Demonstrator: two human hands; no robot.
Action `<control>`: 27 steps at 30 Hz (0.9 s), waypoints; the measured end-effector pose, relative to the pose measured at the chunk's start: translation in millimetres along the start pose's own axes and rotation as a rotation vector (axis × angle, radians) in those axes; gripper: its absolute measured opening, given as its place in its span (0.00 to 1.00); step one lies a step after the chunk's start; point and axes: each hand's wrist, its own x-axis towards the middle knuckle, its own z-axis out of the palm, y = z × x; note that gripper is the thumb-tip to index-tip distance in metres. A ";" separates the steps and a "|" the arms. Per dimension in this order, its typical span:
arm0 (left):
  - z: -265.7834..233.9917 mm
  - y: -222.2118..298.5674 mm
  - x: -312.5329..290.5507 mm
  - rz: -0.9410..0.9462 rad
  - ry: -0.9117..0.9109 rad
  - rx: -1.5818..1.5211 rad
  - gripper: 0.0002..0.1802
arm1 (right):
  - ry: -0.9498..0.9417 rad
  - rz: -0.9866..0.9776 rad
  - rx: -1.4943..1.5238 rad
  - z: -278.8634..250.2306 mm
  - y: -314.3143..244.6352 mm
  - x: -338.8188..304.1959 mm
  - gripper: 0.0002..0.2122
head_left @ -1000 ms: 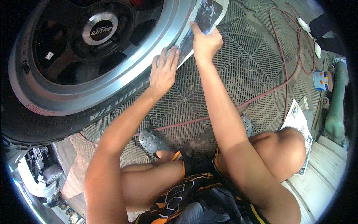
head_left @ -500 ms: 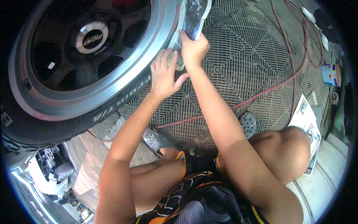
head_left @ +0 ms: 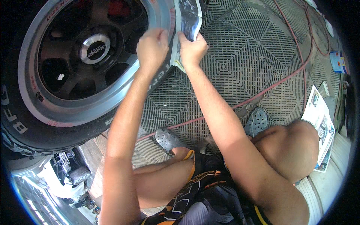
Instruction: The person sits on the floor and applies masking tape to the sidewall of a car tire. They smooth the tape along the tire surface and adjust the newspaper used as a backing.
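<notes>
A large wheel stands at the upper left, its dark-spoked rim with a silver lip (head_left: 98, 101) inside a black tyre (head_left: 56, 138). Along the tyre's right side runs a strip of dark printed paper (head_left: 190, 22) with pale edges. My right hand (head_left: 193, 51) grips the lower part of this strip, thumb on top. Over the rim's lip, left of the strip, is my left hand (head_left: 153, 48) with its fingers curled in and slightly blurred. What it holds, if anything, is hidden.
A grated floor mat (head_left: 240, 56) lies below, crossed by a red hose (head_left: 270, 90). To the right are a blue-and-white can (head_left: 338, 62) and printed sheets (head_left: 318, 123) beside my knee. My feet are in grey perforated clogs (head_left: 168, 138).
My left hand has moved left and up from the paper strip to over the rim, its spread fingers now curled. My right hand still grips the strip. The view has shifted slightly.
</notes>
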 end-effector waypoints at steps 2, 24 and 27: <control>18.8 1.9 -31.9 -0.298 -0.014 -0.044 0.17 | -0.009 0.025 -0.010 -3.4 -3.6 -1.4 0.12; 73.8 -0.5 -144.6 -1.262 0.119 -1.277 0.12 | -0.127 -0.020 0.065 -12.3 -2.3 3.7 0.12; 76.0 -11.3 -145.1 -1.253 0.125 -1.197 0.10 | -0.129 -0.030 0.054 -10.8 -8.7 -0.6 0.12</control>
